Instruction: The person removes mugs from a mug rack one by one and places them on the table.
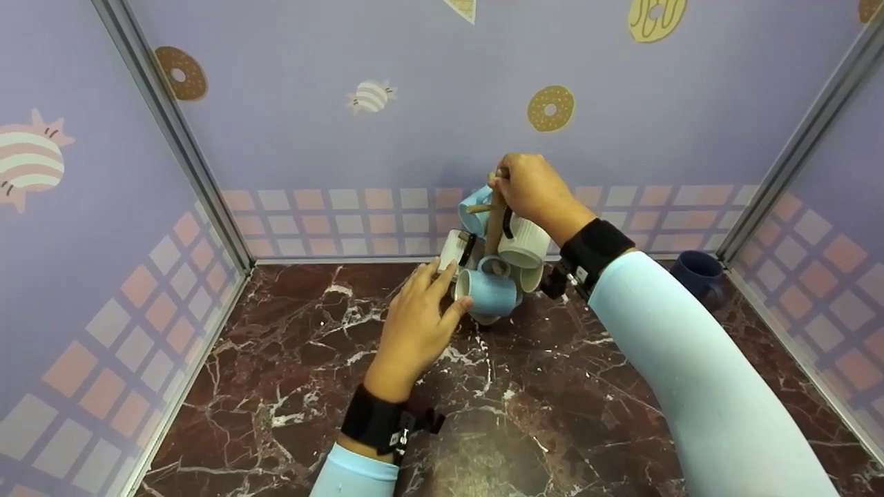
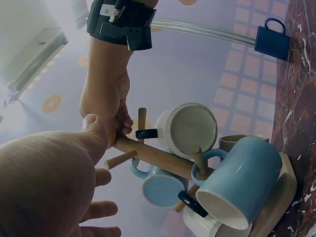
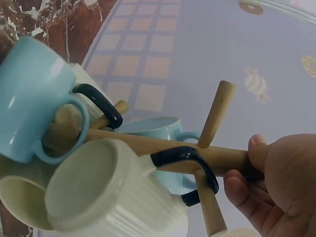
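Observation:
My right hand (image 1: 532, 185) grips the top of the wooden post (image 3: 143, 145) of a mug tree. Mugs hang on its pegs. At the front, a blue mug (image 1: 493, 293) hangs low, its pale mouth turned left. A ribbed white mug (image 3: 113, 192) with a black handle hangs on an upper peg. Behind the post is a light blue mug (image 2: 164, 189). Another white mug (image 1: 454, 248) with a black handle sits at the left, and a cream mug (image 3: 27, 200) low down. My left hand (image 1: 418, 317) has its fingers spread, fingertips right beside the blue and left white mugs.
A dark blue mug (image 1: 696, 273) stands at the back right, near the corner. The tabletop (image 1: 311, 400) is dark red marble pattern. Patterned panels (image 1: 311, 138) enclose the back and both sides, with the mug tree close to the back one.

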A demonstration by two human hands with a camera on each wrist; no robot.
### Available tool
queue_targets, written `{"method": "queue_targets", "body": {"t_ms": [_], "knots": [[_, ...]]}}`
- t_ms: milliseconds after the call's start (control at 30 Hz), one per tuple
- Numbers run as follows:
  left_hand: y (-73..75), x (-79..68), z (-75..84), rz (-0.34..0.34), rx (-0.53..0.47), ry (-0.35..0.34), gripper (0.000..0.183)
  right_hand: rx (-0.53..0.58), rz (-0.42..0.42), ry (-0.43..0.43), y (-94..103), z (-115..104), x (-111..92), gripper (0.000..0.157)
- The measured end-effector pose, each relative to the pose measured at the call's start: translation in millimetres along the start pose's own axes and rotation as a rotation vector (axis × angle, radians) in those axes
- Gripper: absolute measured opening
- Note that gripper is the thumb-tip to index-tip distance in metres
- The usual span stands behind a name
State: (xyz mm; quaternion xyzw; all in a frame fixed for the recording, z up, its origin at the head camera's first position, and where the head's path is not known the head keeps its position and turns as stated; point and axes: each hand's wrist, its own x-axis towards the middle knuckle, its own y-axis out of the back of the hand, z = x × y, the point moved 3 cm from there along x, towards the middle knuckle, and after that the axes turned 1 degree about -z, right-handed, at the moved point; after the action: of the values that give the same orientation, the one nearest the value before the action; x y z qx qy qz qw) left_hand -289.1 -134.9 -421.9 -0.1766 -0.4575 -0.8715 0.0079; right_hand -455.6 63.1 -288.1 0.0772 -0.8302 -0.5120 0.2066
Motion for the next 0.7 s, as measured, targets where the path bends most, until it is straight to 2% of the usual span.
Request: {"method": "queue_targets", "body": {"t_ms": [233,700], "knots": [[0.9,-1.2,1.8,0.005,-0.013,-0.015,0.075,-0.024,0.03,-0.007,0.3,-3.5,1.6,0.033],[-2.3,0.1,2.1,0.006,-0.015,-0.034,0.073,0.011,0.133,-0.034,-0.6,-3.9,4.5,0.036]]}}
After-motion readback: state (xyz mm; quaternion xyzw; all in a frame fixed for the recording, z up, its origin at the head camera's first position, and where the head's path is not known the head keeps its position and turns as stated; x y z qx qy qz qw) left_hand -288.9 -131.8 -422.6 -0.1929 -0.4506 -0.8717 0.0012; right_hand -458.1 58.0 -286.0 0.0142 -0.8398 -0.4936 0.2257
